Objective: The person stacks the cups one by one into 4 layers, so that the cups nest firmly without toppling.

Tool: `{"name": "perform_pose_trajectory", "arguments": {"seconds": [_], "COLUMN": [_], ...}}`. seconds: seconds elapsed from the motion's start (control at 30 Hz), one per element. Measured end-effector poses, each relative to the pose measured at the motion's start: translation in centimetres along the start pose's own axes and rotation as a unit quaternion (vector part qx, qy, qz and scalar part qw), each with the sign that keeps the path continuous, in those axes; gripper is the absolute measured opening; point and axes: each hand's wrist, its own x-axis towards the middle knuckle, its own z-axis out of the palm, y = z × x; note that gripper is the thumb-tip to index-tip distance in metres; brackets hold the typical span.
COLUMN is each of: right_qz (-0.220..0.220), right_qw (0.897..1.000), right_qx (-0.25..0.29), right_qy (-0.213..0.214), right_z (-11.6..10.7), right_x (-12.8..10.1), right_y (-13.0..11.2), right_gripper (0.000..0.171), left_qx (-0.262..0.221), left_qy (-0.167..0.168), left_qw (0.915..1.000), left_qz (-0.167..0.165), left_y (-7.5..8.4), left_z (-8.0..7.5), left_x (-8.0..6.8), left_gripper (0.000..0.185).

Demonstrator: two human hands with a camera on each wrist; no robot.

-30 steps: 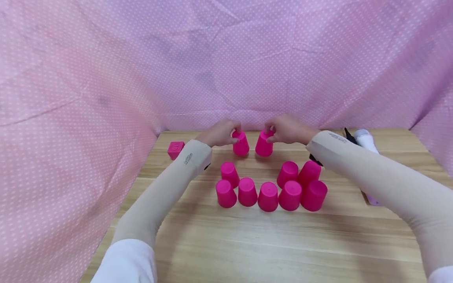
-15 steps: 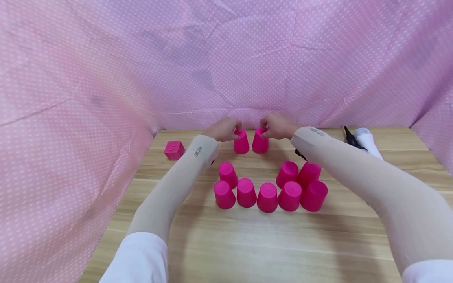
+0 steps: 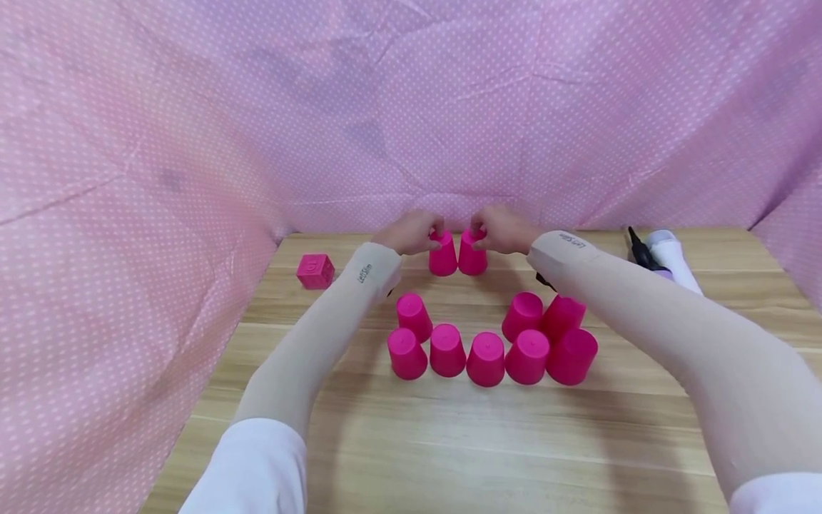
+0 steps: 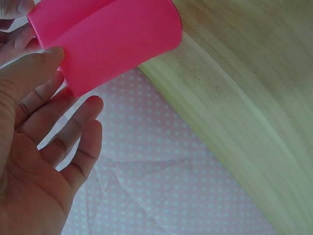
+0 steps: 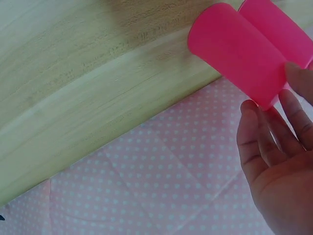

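Two pink cups stand upside down side by side near the table's back edge in the head view. My left hand (image 3: 412, 232) pinches the left cup (image 3: 443, 258) near its narrow top, thumb on the near side and fingers behind. The right cup (image 3: 473, 258) is pinched the same way by my right hand (image 3: 504, 230). In the left wrist view the thumb (image 4: 46, 61) presses the wall of the held cup (image 4: 112, 41), while the lower fingers stay off it. The right wrist view shows the held cup (image 5: 239, 54) close against the other cup (image 5: 281, 29).
Nearer me, several upside-down pink cups (image 3: 486, 359) form a U shape. A pink cube (image 3: 315, 272) lies at the left. A white cylindrical object (image 3: 673, 258) and a black one (image 3: 638, 248) lie at the right, partly behind my right arm. A pink dotted cloth (image 3: 411, 107) hangs behind the table.
The two held cups have come closer together at the back: the right cup moved left, then the left cup shifted slightly right. The front cups have stayed in place.
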Motion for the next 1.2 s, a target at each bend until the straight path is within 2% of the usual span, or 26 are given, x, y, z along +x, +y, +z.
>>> {"name": "perform_pose_trajectory", "arguments": {"seconds": [0.13, 0.23, 0.37, 0.57, 0.7, 0.83, 1.07, 1.2], "right_qz": [-0.019, -0.039, -0.055, -0.079, -0.118, -0.144, -0.096, -0.098], "right_qw": [1.0, 0.999, 0.998, 0.995, 0.988, 0.985, 0.994, 0.994], "right_qx": [0.008, 0.009, 0.003, -0.033, -0.05, -0.061, -0.043, -0.03], "right_qy": [0.001, 0.013, 0.037, 0.059, 0.08, 0.073, 0.031, 0.033], "right_z": [-0.5, -1.2, -2.5, -4.4, -4.6, -3.3, -0.4, 0.5], "right_x": [-0.7, -1.6, -3.5, -7.4, -10.3, -12.8, -15.2, -15.5], "right_y": [0.0, -0.2, -0.4, -0.5, -0.5, -0.2, 0.1, 0.2], "right_gripper": [0.016, 0.019, 0.021, 0.021, 0.023, 0.025, 0.028, 0.027], "left_qx": [-0.009, -0.023, -0.027, 0.028, 0.038, 0.035, 0.024, 0.022], "left_qy": [-0.007, -0.002, 0.014, 0.034, 0.036, 0.021, 0.002, -0.007], "left_qw": [0.9999, 0.9997, 0.9992, 0.9955, 0.9921, 0.9926, 0.9906, 0.9915], "left_qz": [0.003, 0.008, 0.024, 0.084, 0.114, 0.115, 0.135, 0.128], "left_y": [-0.1, -0.2, -0.1, 0.7, 1.3, 1.4, 1.1, 1.1], "left_z": [-0.2, -0.7, -1.9, -2.7, -2.2, -1.0, 1.3, 2.0], "left_x": [-0.2, -1.1, -3.4, -7.8, -10.9, -13.1, -14.2, -14.3], "left_gripper": [0.018, 0.024, 0.03, 0.033, 0.034, 0.031, 0.029, 0.028]}}
